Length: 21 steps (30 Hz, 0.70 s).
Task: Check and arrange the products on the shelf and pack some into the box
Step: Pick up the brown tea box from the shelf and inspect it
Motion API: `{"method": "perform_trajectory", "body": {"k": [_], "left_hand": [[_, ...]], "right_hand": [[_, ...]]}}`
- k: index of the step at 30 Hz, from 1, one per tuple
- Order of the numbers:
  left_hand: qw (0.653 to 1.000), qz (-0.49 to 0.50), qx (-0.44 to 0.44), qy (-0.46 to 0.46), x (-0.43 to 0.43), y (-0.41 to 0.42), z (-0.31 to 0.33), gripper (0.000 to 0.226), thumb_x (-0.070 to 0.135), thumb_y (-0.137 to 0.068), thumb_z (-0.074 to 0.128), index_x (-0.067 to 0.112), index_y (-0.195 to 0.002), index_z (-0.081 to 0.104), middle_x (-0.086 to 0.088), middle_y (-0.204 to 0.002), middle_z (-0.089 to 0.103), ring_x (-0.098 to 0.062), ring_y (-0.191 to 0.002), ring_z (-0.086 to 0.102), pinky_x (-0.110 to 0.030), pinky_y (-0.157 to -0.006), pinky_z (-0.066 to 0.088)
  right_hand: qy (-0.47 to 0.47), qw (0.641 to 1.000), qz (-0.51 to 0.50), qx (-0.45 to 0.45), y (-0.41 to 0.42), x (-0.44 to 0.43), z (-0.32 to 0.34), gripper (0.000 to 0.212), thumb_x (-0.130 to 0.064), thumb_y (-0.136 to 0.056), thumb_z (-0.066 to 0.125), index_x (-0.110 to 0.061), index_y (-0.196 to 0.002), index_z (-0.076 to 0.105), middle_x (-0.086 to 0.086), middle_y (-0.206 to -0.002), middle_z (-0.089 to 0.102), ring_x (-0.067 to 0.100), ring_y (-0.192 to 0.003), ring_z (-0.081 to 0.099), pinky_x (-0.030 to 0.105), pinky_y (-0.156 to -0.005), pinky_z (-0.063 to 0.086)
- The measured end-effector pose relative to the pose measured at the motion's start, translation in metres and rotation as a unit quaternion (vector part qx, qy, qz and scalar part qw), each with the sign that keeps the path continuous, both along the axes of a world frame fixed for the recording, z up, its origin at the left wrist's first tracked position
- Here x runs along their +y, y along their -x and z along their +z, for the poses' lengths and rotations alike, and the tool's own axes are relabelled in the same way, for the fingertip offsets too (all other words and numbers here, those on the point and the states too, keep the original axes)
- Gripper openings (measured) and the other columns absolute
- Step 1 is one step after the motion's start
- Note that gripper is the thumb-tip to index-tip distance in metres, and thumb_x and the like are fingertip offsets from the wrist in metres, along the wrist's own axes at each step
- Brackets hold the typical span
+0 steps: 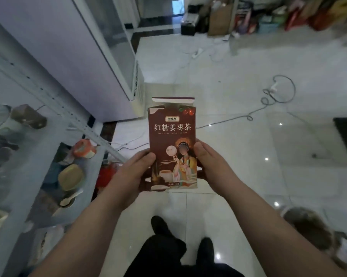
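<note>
1. Tea carton (171, 144): dark red printed paperboard, held upright in front of the body, above the tiled floor (238, 156) and just right of the shelf (30, 162). The top flap (173, 100) stands open, so it's unsealed.
2. Handling, my read: light, thin board. It should be stiff along the edges and soft across the big faces. The print looks glossy, so possibly a bit slippery. With the top open, the upper end will crush more easily.
3. Best hold is the lower half, by the two narrow sides. Don't squeeze the front panel or lift by the flap.
4. Left hand (132, 172): wrapped round the lower left edge, thumb on the front face, fingers hidden behind.
5. Right hand (210, 166): the same on the lower right edge.
6. The shelf carries an orange-lidded tub (83, 151) and a tan pack (70, 176); the rest is too blurred to tell.
7. I can't make out a packing box. A cable (268, 100) loops on the floor, which is a trip risk.
</note>
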<state>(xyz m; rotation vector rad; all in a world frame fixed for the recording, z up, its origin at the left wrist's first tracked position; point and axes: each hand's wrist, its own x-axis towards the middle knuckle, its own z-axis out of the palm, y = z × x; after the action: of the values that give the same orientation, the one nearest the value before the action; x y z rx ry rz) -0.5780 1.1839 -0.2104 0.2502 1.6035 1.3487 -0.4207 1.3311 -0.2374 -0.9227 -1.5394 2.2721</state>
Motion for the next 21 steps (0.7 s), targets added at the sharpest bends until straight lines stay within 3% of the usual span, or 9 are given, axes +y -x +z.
{"method": "perform_trajectory", "body": {"k": [2, 4, 7, 9, 11, 16, 18, 21], "left_hand": [[0.999, -0.037, 0.004, 0.012, 0.021, -0.018, -0.002, 0.032, 0.03, -0.099, 0.059, 0.014, -0.126, 0.061, -0.019, -0.116, 0.073, -0.042, -0.106, 0.07, -0.052, -0.08, 0.061], [0.997, -0.079, 0.002, 0.021, 0.038, -0.035, -0.007, 0.026, 0.025, -0.104, 0.049, 0.014, -0.124, 0.062, -0.018, -0.114, 0.074, -0.037, -0.099, 0.073, -0.047, -0.072, 0.063], [0.987, -0.162, -0.009, 0.022, 0.06, -0.055, -0.016, 0.032, 0.03, -0.099, 0.056, 0.016, -0.128, 0.062, -0.013, -0.113, 0.075, -0.035, -0.099, 0.072, -0.046, -0.071, 0.061], [0.974, -0.223, -0.013, 0.026, 0.074, -0.066, -0.018, 0.046, 0.037, -0.087, 0.061, 0.017, -0.128, 0.063, -0.011, -0.111, 0.076, -0.033, -0.096, 0.072, -0.045, -0.068, 0.061], [0.957, -0.289, -0.012, 0.024, 0.088, -0.079, -0.018, 0.046, 0.038, -0.087, 0.062, 0.018, -0.129, 0.062, -0.012, -0.111, 0.075, -0.032, -0.095, 0.073, -0.043, -0.067, 0.061], [0.902, -0.431, -0.008, 0.016, 0.119, -0.125, -0.012, 0.041, 0.039, -0.087, 0.061, 0.02, -0.123, 0.065, -0.006, -0.101, 0.078, -0.031, -0.095, 0.072, -0.048, -0.075, 0.061], [0.879, -0.476, -0.008, 0.018, 0.125, -0.15, -0.008, 0.041, 0.039, -0.085, 0.061, 0.02, -0.121, 0.066, -0.006, -0.099, 0.077, -0.028, -0.091, 0.072, -0.048, -0.074, 0.061], [0.84, -0.542, 0.004, 0.014, 0.125, -0.192, -0.006, 0.025, 0.029, -0.103, 0.052, 0.02, -0.122, 0.065, -0.006, -0.099, 0.077, -0.025, -0.088, 0.073, -0.049, -0.076, 0.06]], "right_hand": [[-0.016, 0.999, -0.05, -0.011, -0.028, 0.004, -0.002, 0.043, -0.068, -0.08, 0.054, -0.048, -0.118, 0.06, -0.012, -0.107, 0.077, 0.013, -0.101, 0.075, 0.035, -0.081, 0.062], [-0.022, 0.994, -0.099, -0.026, -0.055, 0.006, -0.005, 0.046, -0.073, -0.086, 0.059, -0.045, -0.123, 0.061, -0.011, -0.108, 0.077, 0.012, -0.101, 0.075, 0.034, -0.081, 0.061], [-0.019, 0.983, -0.174, -0.061, -0.092, 0.003, -0.012, 0.069, -0.072, -0.079, 0.061, -0.033, -0.135, 0.062, -0.003, -0.113, 0.077, 0.016, -0.103, 0.074, 0.035, -0.081, 0.06], [-0.023, 0.971, -0.226, -0.078, -0.116, -0.003, -0.011, 0.058, -0.065, -0.085, 0.062, -0.031, -0.132, 0.064, -0.002, -0.112, 0.077, 0.017, -0.102, 0.074, 0.036, -0.081, 0.06], [-0.024, 0.956, -0.275, -0.095, -0.139, -0.014, -0.008, 0.043, -0.057, -0.095, 0.062, -0.03, -0.128, 0.065, -0.001, -0.11, 0.077, 0.017, -0.1, 0.074, 0.037, -0.083, 0.06], [-0.019, 0.909, -0.401, -0.114, -0.191, -0.049, 0.0, 0.04, -0.056, -0.094, 0.062, -0.033, -0.127, 0.063, -0.001, -0.111, 0.078, 0.019, -0.103, 0.074, 0.045, -0.093, 0.06], [-0.019, 0.885, -0.449, -0.118, -0.212, -0.065, 0.002, 0.046, -0.058, -0.093, 0.062, -0.03, -0.129, 0.064, -0.001, -0.111, 0.078, 0.019, -0.103, 0.074, 0.045, -0.093, 0.06], [-0.02, 0.855, -0.505, -0.117, -0.244, -0.094, 0.006, 0.054, -0.063, -0.091, 0.063, -0.028, -0.132, 0.063, -0.002, -0.111, 0.078, 0.018, -0.104, 0.074, 0.044, -0.092, 0.059]]}}
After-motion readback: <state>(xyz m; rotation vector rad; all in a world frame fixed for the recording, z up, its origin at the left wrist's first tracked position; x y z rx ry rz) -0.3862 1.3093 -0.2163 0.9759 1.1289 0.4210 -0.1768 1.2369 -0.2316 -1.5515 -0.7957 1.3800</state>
